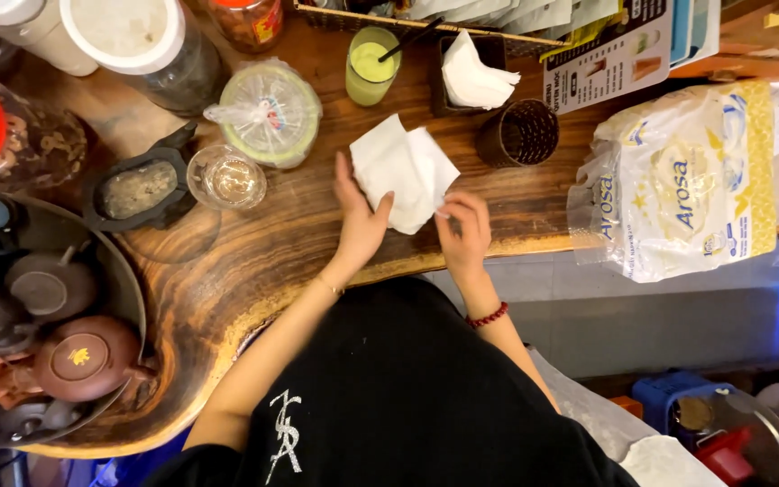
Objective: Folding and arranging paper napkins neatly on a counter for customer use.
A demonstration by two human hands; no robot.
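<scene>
On the wooden tabletop point(254, 261) a white paper napkin point(403, 171) lies partly folded, and both hands are on it. The left hand point(360, 216) rests flat on the napkin's near left edge, fingers spread and pressing the paper down, not closed around anything. The right hand point(464, 230) sits at the napkin's near right corner with the fingertips pinched together on the paper edge, so it is grasping the napkin at that corner. Judging from the overlapping layers, the fold looks begun but not finished: one flap already lies over another, while the shape is uneven (its far corners point different ways) and the edges are not lined up. Beyond the right hand stands a dark woven cup point(520, 133), and further out from both hands a dark holder with folded napkins point(471, 77) already standing in it, beside a glass of pale green drink point(370, 68). Out past the left hand sit an empty clear glass point(225, 178) and a lidded plastic cup in a bag point(268, 110). To the outer side of the right hand, well apart, lies a large opened pack of napkins point(682, 180), hanging partly over the tabletop edge.
</scene>
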